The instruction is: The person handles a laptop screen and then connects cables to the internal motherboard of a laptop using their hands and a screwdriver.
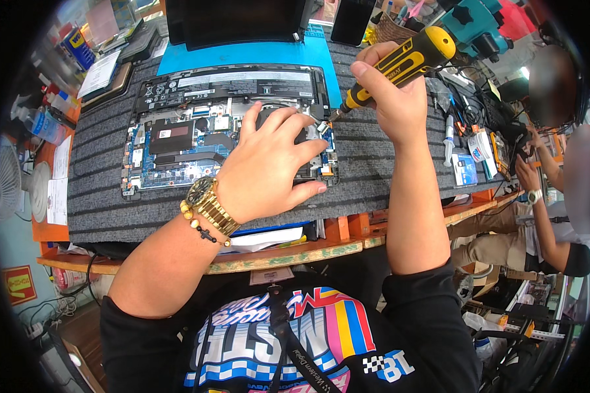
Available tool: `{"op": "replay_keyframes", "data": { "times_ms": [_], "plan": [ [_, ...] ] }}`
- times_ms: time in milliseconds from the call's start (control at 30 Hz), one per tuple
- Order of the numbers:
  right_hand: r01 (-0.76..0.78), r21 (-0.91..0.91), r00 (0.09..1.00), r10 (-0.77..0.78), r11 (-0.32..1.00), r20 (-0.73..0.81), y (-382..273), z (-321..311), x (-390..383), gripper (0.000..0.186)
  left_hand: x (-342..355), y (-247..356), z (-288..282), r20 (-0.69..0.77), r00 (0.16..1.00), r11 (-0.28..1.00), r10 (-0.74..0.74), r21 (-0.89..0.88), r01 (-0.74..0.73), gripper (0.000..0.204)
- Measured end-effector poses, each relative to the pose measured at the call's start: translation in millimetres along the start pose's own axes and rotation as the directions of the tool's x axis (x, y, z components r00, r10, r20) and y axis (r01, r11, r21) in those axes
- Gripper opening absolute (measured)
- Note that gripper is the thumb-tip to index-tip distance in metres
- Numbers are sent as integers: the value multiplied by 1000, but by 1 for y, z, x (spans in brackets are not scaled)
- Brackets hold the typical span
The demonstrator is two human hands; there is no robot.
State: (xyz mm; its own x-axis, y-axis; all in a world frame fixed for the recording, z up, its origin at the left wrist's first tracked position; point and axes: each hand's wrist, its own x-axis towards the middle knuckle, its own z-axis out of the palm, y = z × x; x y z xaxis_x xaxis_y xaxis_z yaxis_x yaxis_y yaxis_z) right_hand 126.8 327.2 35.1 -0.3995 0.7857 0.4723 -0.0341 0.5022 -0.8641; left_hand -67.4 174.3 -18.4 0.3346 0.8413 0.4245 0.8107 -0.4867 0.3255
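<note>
An opened laptop base (pixel 170 171) lies on a grey ribbed mat, its blue circuit board and black battery (pixel 236 86) exposed. My left hand (pixel 269 160) rests palm down over its right half, fingers spread, covering part of the board beneath. In my right hand (pixel 400 98) is a yellow-and-black screwdriver (pixel 410 59), gripped at the handle and slanting down to the left. Its tip comes down at the laptop's right edge, near the fingers of my left hand; whether it touches a screw is too small to tell.
Behind the laptop base stands a dark screen (pixel 236 23) on a blue mat (pixel 318 59). A syringe (pixel 449 141), cables and small packets lie to the right. At the left are a spray can (pixel 78 47) and a clear bottle (pixel 46 124). Another person's hands (pixel 528 173) show at far right.
</note>
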Motion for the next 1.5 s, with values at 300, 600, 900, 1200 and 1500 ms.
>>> {"op": "replay_keyframes", "data": {
  "times_ms": [300,600,900,1200,1500],
  "plan": [
    [38,22,999,-38,999,5,6,7,1,22,0,0,-1,13,1000,1000,-5,-10,5,58],
    [-88,70,996,87,994,15,-6,16,1,24,5,6,-8,52,998,999,-35,-3,35,61],
    [-62,31,998,62,998,17,-5,10,-1,24,10,12,-7,65,997,999,-32,3,32,64],
    [-67,93,997,65,993,32,-4,14,-2,23,10,10,-6,46,999,1000,-10,14,9,62],
    [-77,36,996,75,996,49,-7,12,-2,22,10,14,-8,58,998,1000,-23,16,23,65]
  ]
}}
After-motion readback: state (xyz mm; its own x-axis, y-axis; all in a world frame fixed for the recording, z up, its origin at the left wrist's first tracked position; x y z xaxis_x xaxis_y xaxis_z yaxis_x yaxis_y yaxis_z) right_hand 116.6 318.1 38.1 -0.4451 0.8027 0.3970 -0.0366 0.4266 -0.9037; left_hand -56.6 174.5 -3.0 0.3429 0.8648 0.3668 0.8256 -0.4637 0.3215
